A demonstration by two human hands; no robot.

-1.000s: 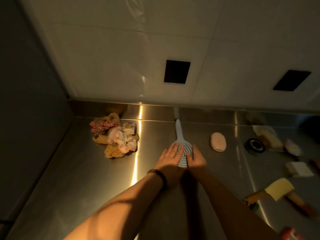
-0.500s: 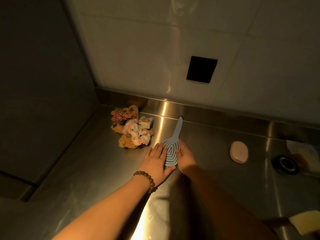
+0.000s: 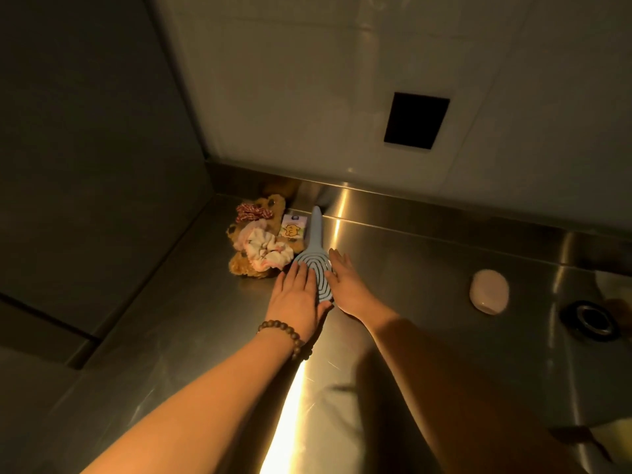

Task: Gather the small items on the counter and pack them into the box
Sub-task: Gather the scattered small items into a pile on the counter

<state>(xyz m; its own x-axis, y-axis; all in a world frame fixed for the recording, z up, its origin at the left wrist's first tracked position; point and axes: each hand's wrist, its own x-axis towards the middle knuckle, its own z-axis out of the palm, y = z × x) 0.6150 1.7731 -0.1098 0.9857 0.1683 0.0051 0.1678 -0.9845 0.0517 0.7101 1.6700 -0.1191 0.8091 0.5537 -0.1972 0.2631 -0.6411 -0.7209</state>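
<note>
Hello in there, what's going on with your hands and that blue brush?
Left hand, right hand flat, flanking blue brush. Brush on counter, against scrunchie pile. No box visible.

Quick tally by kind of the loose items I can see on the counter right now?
Hairbrush: 1
Scrunchie: 1
Plush toy: 1
Small printed packet: 1
Pink soap bar: 1
Black ring: 1
Total: 6, leaving out the cut-off items at the right edge.

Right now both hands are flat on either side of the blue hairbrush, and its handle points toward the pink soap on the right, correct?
Not quite. In the head view the hairbrush lies between the left hand and right hand, but its handle points toward the back wall, beside the scrunchie pile, not toward the soap.
</note>
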